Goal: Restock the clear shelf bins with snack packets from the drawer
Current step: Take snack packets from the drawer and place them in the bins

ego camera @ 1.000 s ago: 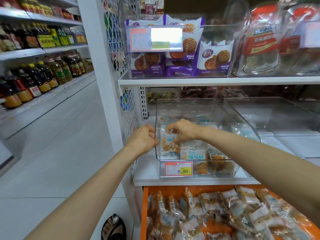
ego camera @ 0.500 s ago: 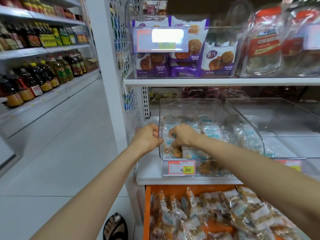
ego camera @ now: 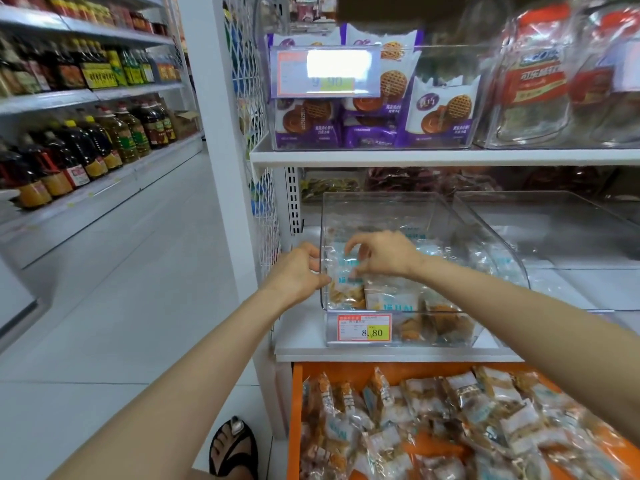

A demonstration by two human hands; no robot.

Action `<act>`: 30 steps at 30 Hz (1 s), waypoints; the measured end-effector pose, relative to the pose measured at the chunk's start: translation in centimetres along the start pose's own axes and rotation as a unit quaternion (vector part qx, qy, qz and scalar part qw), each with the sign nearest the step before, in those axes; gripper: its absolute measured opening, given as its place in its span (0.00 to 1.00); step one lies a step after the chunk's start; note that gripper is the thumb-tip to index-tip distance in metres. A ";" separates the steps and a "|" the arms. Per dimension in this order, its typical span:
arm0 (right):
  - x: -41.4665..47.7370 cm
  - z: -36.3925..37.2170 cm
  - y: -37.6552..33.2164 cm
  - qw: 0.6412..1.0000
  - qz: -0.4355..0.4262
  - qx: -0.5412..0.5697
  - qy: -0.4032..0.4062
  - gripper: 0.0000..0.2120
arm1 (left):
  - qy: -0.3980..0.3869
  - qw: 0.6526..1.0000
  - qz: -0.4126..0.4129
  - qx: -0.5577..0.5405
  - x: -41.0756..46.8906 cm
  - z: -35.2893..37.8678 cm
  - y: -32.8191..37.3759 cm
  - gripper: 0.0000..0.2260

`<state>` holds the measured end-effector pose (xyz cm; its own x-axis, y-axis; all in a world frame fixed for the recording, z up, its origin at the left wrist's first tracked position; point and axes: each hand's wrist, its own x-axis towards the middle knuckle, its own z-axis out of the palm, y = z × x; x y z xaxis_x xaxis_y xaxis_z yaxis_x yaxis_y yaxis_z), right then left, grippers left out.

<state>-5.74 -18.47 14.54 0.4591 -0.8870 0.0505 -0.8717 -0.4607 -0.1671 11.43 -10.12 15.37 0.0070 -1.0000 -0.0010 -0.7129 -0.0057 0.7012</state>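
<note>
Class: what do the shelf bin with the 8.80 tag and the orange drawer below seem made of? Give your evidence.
Shelf bin: clear, glossy rigid plastic, probably acrylic; packets show through its walls, edges catch light. Orange drawer: smooth, matte, uniform colour; plastic or painted metal, cannot tell which.

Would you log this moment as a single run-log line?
left hand: against left wall of clear bin | right hand: holds packet inside bin | drawer: open, stocked
</note>
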 end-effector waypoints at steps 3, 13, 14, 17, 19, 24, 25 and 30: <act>-3.9 -1.9 0.8 0.990 -0.021 0.086 0.108 0.22 | 0.033 0.998 0.042 0.041 -1.9 0.0 0.1 0.17; -16.7 11.1 2.7 0.975 -0.206 0.068 -0.044 0.11 | -0.265 0.921 0.190 0.212 -9.0 10.0 -5.1 0.11; -16.6 13.3 3.2 0.979 -0.166 0.050 -0.103 0.12 | -0.291 0.910 0.182 0.233 -8.5 12.0 -6.3 0.12; -16.6 18.6 4.9 0.974 -0.044 0.008 -0.223 0.16 | -0.320 0.908 0.111 0.244 -6.3 16.4 -9.7 0.19; -16.7 21.4 6.1 0.963 -0.002 0.018 -0.268 0.20 | -0.331 0.902 0.070 0.268 -5.1 18.5 -11.9 0.26; -15.9 25.9 7.3 0.952 0.008 0.021 -0.304 0.24 | -0.375 0.867 0.024 0.327 -2.7 22.2 -15.4 0.32; -15.5 26.6 7.1 0.953 0.005 0.028 -0.300 0.25 | -0.379 0.863 0.021 0.333 -2.3 22.8 -15.8 0.32; -14.1 30.1 6.0 0.951 -0.017 0.006 -0.308 0.29 | -0.361 0.846 0.007 0.392 -0.3 24.1 -17.3 0.33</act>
<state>-12.28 -7.71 -16.78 0.5031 -0.6825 -0.5302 -0.8545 -0.4847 -0.1868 6.90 -9.79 -13.95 -0.2333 -0.7410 -0.6297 -0.9576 0.2878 0.0161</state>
